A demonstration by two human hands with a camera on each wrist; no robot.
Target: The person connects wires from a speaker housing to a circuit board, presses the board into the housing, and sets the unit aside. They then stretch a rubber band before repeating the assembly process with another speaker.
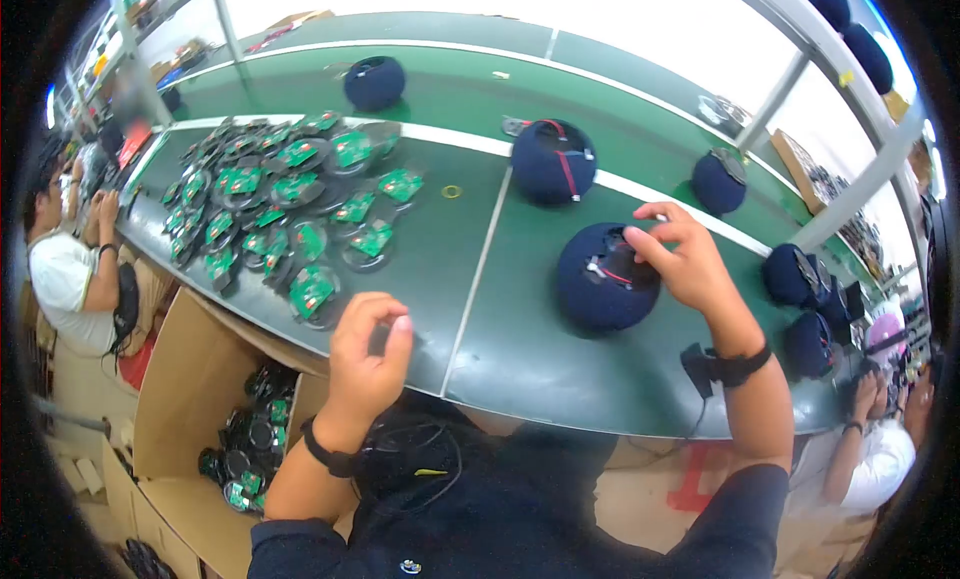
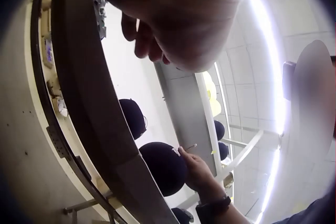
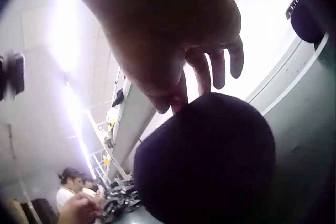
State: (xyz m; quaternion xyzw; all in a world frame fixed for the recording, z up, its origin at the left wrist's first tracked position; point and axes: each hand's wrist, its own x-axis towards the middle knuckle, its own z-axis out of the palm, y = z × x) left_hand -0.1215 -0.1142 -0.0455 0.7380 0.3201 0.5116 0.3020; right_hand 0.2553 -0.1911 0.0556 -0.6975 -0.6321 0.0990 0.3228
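My right hand (image 1: 683, 259) is at the top opening of a round, dark blue fabric-covered housing (image 1: 600, 297), its thumb and a finger right at the rim. Red and white wires with a connector (image 1: 597, 267) show inside that opening. Viewed from the right wrist, the housing (image 3: 210, 155) covers the fingertips in part, while other fingers (image 3: 235, 61) extend loosely beyond it. My left hand (image 1: 366, 354) hovers over the table's near edge, fingers loosely bent and nothing in them. Beside it lie green circuit boards on round clear-and-black parts (image 1: 312, 291).
A second housing (image 1: 553, 164) with red wires stands behind, and more housings (image 1: 792, 276) sit at right. Boards heap up (image 1: 240, 184) on the left of the green table (image 1: 520, 369). An open cardboard box (image 1: 190, 379) holds more parts below. A metal frame post (image 1: 850, 189) rises at right.
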